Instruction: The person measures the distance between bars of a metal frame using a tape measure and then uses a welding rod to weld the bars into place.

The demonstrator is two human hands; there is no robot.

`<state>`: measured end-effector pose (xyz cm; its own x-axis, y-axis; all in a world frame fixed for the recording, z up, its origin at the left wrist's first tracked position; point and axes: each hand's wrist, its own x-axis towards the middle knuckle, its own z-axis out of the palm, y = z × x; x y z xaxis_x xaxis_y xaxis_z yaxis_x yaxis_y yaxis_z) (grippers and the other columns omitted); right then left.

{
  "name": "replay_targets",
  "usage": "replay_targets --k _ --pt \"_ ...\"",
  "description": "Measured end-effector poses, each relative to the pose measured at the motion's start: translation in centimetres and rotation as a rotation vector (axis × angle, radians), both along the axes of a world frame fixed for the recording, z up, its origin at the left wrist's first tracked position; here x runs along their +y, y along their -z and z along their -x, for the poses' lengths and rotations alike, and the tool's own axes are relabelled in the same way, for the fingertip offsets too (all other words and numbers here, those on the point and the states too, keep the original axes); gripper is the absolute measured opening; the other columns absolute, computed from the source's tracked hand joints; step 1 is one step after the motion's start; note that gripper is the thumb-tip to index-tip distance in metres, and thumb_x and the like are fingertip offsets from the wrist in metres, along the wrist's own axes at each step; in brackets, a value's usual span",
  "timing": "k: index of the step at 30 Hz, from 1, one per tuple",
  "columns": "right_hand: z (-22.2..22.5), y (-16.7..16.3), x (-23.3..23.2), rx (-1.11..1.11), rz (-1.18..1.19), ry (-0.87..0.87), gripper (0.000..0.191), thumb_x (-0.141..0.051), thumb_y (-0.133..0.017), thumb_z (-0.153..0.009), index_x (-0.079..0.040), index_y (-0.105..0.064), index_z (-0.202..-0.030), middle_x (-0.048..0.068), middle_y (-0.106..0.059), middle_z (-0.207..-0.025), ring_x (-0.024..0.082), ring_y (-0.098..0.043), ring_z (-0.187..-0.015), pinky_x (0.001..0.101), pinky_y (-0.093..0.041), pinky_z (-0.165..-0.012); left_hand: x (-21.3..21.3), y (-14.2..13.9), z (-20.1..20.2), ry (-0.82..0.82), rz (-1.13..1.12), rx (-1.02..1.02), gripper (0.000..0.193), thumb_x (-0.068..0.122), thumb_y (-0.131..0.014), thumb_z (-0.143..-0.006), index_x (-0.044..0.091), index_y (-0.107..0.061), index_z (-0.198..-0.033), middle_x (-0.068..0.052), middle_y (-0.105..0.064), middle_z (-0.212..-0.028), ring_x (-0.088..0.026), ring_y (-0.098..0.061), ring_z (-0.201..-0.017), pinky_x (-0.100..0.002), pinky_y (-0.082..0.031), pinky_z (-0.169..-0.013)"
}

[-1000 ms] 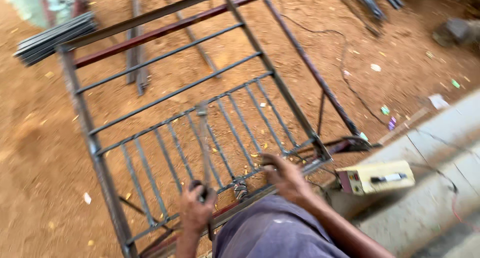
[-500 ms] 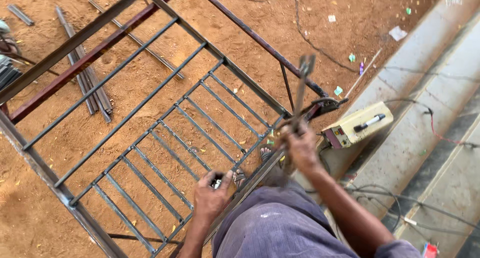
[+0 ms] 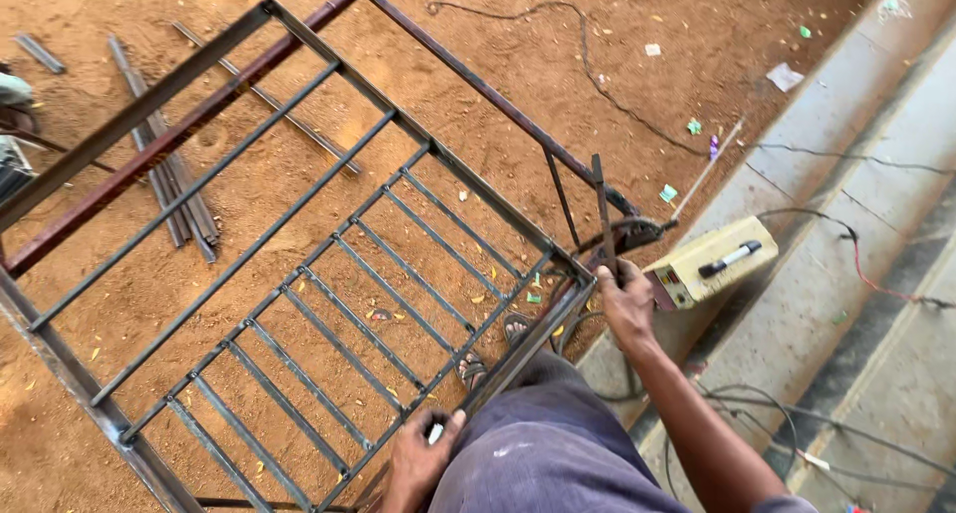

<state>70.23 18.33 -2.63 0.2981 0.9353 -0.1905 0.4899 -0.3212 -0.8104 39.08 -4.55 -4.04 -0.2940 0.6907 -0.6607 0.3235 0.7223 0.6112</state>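
Note:
A large grey metal grille frame (image 3: 329, 274) with several thin bars stands raised over red dirt ground. My right hand (image 3: 625, 304) grips a loose flat metal bar (image 3: 601, 209) held upright at the frame's near right corner. My left hand (image 3: 420, 460) rests on the frame's near rail, closed around a small dark and white object that I cannot identify. My knee in purple-grey cloth (image 3: 543, 453) sits between my two arms, and my sandalled feet (image 3: 488, 354) show beneath the rail.
A cream box-shaped welding machine (image 3: 709, 264) with a black handle sits on the concrete step (image 3: 846, 254) at right, with cables (image 3: 876, 284) trailing from it. Loose steel strips (image 3: 174, 174) lie on the dirt at left. A black cable (image 3: 588, 75) crosses the ground beyond.
The view has swung left and steadied. My right hand moved from the frame's lower rail to its corner, now holding the flat bar upright. My left hand slid lower along the near rail.

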Motion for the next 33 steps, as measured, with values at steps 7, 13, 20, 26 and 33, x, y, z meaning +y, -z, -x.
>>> replay_targets --k 7,13,20,26,33 --pt "1.8 3.0 10.6 0.218 -0.001 -0.059 0.023 -0.014 -0.063 -0.099 0.001 -0.067 -0.116 0.007 -0.069 -0.086 0.012 -0.058 -0.073 0.0295 -0.049 -0.063 -1.4 4.6 -1.7 -0.078 -0.012 0.158 0.043 0.054 -0.08 -0.074 0.014 -0.081 -0.09 -0.01 -0.08 -0.091 -0.023 -0.077 -0.092 -0.039 -0.058 -0.087" --pt "2.2 3.3 19.2 0.178 0.161 -0.088 0.032 -0.009 -0.062 -0.098 -0.002 -0.059 -0.129 0.009 -0.071 -0.092 0.014 -0.061 -0.07 0.0303 -0.051 -0.059 -1.2 8.7 -3.8 -0.173 -0.145 0.285 0.044 0.054 -0.085 -0.072 0.011 -0.08 -0.08 -0.009 -0.08 -0.074 -0.021 -0.079 -0.075 -0.036 -0.063 -0.078" --pt "2.5 6.4 25.6 0.149 0.183 -0.066 0.036 -0.008 -0.068 -0.096 -0.002 -0.06 -0.13 0.009 -0.069 -0.093 0.013 -0.063 -0.07 0.0282 -0.05 -0.056 2.8 8.7 -9.0 -0.325 -0.082 0.183 0.046 0.054 -0.082 -0.074 0.009 -0.081 -0.084 -0.012 -0.08 -0.079 -0.025 -0.078 -0.081 -0.038 -0.061 -0.081" --pt "3.2 8.3 26.5 0.266 0.242 -0.11 0.036 -0.006 -0.066 -0.097 -0.002 -0.052 -0.13 0.012 -0.065 -0.09 0.017 -0.06 -0.061 0.0328 -0.047 -0.047 2.5 7.7 -11.7 -0.466 0.087 0.201 0.048 0.053 -0.079 -0.075 0.007 -0.081 -0.088 -0.014 -0.08 -0.084 -0.028 -0.077 -0.085 -0.039 -0.06 -0.084" --pt "4.4 8.2 26.4 0.244 0.297 -0.21 0.038 0.002 -0.056 -0.098 -0.007 -0.045 -0.133 0.01 -0.067 -0.097 0.016 -0.068 -0.068 0.0307 -0.055 -0.05 -2.1 6.7 -15.1 -0.593 0.382 0.281 0.053 0.055 -0.075 -0.077 0.005 -0.081 -0.094 -0.018 -0.078 -0.092 -0.033 -0.075 -0.094 -0.042 -0.058 -0.088"
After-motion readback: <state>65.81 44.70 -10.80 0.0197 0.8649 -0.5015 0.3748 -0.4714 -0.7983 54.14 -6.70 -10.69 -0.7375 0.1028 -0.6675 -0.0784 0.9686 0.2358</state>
